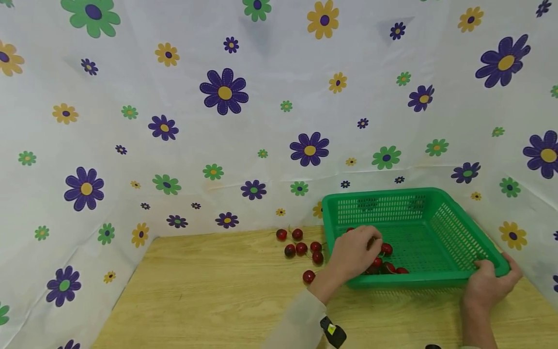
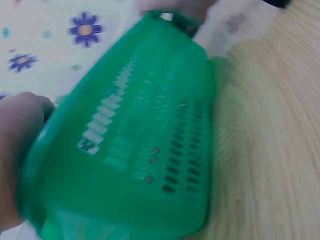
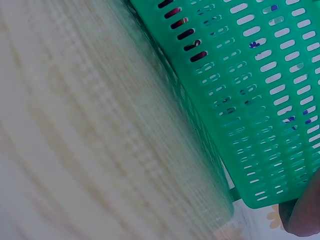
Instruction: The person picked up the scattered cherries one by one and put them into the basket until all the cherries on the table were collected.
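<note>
A green plastic basket (image 1: 418,279) with slotted walls stands at the right of the table. My right hand (image 1: 490,286) grips its near right corner, thumb over the rim. Bent over the basket's left side is my left hand (image 1: 355,249), fingers curled down among dark red cherries (image 1: 386,249). Its fingertips are hidden, so I cannot tell whether they pinch a cherry. In the left wrist view, the left hand (image 2: 22,125) shows beside the blurred basket (image 2: 130,200). The right wrist view has a fingertip (image 3: 302,212) at the basket's corner (image 3: 255,197).
Several loose cherries (image 1: 301,249) lie on the wooden table (image 1: 196,291) left of the basket. One cherry (image 1: 308,277) sits nearer the left forearm. A flower-printed sheet (image 1: 261,126) rises behind the table and along both sides. A black band (image 1: 333,332) is on the left sleeve.
</note>
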Action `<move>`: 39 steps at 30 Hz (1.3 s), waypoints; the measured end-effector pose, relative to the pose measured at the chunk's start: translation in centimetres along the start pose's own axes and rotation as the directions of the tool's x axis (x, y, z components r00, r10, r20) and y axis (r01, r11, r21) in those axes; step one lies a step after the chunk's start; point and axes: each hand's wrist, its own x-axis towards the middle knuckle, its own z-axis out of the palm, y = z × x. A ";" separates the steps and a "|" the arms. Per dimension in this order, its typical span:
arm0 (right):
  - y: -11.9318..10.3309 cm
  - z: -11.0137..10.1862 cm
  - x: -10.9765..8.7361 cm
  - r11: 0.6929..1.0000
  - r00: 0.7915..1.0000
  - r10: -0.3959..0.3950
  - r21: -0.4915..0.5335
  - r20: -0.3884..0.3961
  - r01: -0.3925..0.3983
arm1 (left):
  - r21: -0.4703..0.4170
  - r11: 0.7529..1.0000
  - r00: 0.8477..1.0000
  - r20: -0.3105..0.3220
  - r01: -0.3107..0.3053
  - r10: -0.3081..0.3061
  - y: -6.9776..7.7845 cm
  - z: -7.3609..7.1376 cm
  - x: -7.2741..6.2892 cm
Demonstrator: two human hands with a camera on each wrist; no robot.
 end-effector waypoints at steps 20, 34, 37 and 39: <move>0.3 0.0 -0.2 1.000 1.000 -0.016 0.014 -0.026 0.016 | -0.473 0.864 0.926 -0.220 0.174 -0.307 -5.6 -6.1 -7.7; -0.3 0.1 -0.4 0.998 0.999 0.010 -0.059 -0.031 -0.012 | -0.470 0.870 0.905 -0.288 0.152 -0.313 -6.9 -8.7 -8.6; -0.2 0.1 -0.6 0.995 1.000 -0.006 -0.097 -0.029 0.003 | -0.443 0.880 0.904 -0.285 0.170 -0.318 -7.2 -8.8 -8.8; -0.1 0.2 -0.6 0.995 1.000 -0.015 -0.100 -0.026 0.013 | -0.420 0.888 0.901 -0.285 0.190 -0.327 -7.5 -9.0 -9.0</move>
